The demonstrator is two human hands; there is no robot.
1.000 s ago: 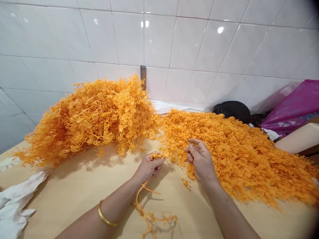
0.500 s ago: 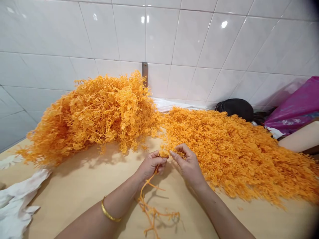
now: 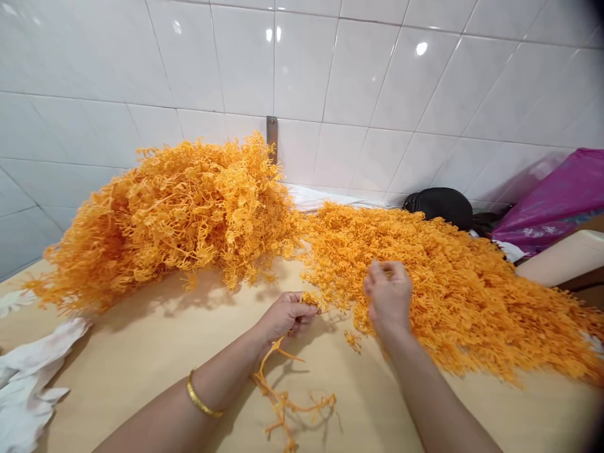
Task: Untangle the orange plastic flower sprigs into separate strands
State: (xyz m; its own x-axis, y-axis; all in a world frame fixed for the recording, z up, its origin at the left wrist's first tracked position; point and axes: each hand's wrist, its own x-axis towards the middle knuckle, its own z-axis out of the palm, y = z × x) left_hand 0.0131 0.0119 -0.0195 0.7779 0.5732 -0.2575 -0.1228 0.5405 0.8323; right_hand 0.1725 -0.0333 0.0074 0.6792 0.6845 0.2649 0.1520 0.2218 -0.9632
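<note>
Pinched in my left hand [image 3: 289, 314] is an orange plastic flower stem [image 3: 271, 377], its bare twigs hanging below the fist toward the table's front. Small florets [image 3: 311, 301] stick out at its fingertips. My right hand [image 3: 391, 296] is over the near-left part of a pile of loose orange florets [image 3: 453, 296], its fingers curled and slightly blurred; whether anything is between them is hidden. Between the hands and the pile, one small orange sprig [image 3: 352, 341] shows apart from the rest.
A tall heap of bushy orange plastic sprays [image 3: 179, 214] stands at the left of the wooden table [image 3: 155, 377]. Crumpled white cloth [image 3: 38, 384] lies at the left edge. A black case [image 3: 438, 206] and a purple bag [image 3: 547, 201] sit at back right, before the tiled wall [image 3: 302, 69].
My right hand has drawn away from the left hand, to the right, over the floret pile. The left hand keeps hold of the stem. A separate sprig now shows between hand and pile.
</note>
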